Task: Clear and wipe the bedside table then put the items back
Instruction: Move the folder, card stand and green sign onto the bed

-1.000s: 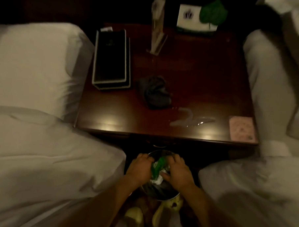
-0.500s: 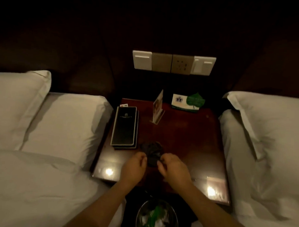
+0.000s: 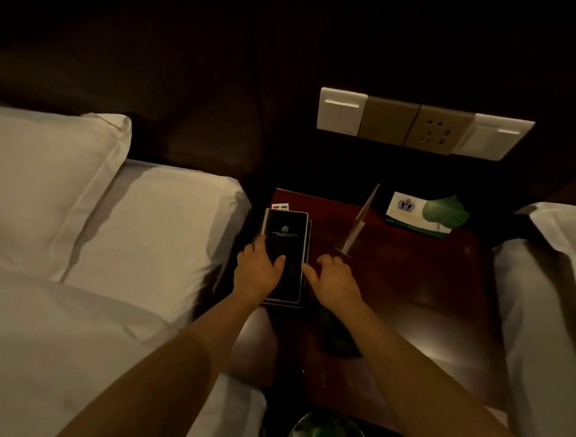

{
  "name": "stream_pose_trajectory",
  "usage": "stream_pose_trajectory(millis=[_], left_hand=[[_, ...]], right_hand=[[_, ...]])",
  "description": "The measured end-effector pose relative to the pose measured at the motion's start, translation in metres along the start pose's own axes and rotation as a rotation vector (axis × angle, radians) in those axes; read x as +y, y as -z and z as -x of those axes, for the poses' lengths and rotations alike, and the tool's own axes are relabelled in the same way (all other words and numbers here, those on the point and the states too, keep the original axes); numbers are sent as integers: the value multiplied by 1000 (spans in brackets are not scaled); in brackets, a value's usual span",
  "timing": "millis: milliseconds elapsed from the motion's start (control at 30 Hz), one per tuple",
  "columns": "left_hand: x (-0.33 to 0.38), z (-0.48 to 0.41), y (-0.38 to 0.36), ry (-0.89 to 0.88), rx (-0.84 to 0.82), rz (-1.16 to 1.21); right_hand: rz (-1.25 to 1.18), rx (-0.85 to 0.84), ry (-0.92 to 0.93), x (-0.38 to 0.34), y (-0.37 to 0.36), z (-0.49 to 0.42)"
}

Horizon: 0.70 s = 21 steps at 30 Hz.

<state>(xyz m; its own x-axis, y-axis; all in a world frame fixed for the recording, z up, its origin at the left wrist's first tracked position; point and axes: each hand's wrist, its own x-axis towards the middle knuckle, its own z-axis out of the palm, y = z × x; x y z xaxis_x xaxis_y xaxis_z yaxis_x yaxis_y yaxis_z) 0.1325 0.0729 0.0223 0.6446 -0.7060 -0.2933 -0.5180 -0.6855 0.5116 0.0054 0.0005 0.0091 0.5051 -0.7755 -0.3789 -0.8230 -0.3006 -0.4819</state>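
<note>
The dark wooden bedside table [image 3: 419, 290] stands between two beds. A stack of black folders with white edges [image 3: 287, 238] lies on its left side. My left hand [image 3: 258, 273] grips the stack's left edge, thumb on the top cover. My right hand [image 3: 335, 278] touches the stack's right edge with fingers curled. A dark cloth [image 3: 336, 332] lies on the table, partly hidden under my right forearm. An upright card stand [image 3: 359, 224] is just behind my right hand. A white and green tissue box [image 3: 425, 214] sits at the back right.
White pillows and bedding [image 3: 91, 226] are on the left, another bed [image 3: 547, 295] on the right. A metal waste bin [image 3: 326, 434] with green and white rubbish stands below the table's front edge. A switch and socket panel [image 3: 422, 125] is on the dark wall.
My hands left the waste bin, passed over the dark cloth, and now hold the folder stack from both sides. My view rose and shifted left.
</note>
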Motion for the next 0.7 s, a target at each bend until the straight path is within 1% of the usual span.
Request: stream_pose_trajectory(millis=[133, 233, 367, 500, 633, 700], left_hand=[[-27, -42, -20, 99, -79, -134], [-43, -67, -33, 117, -137, -124], [-51, -85, -43, 138, -197, -2], [-52, -89, -46, 153, -188, 114], [-62, -91, -40, 135, -163, 202], [-70, -97, -32, 149, -127, 321]], right_hand=[[-2, -49, -93, -14, -30, -43], [-54, -25, -193, -20, -46, -74], [-116, 88, -313, -33, -62, -100], [-186, 132, -438, -43, -65, -111], [-220, 136, -448, -55, -67, -117], [-236, 134, -423, -70, -70, -121]])
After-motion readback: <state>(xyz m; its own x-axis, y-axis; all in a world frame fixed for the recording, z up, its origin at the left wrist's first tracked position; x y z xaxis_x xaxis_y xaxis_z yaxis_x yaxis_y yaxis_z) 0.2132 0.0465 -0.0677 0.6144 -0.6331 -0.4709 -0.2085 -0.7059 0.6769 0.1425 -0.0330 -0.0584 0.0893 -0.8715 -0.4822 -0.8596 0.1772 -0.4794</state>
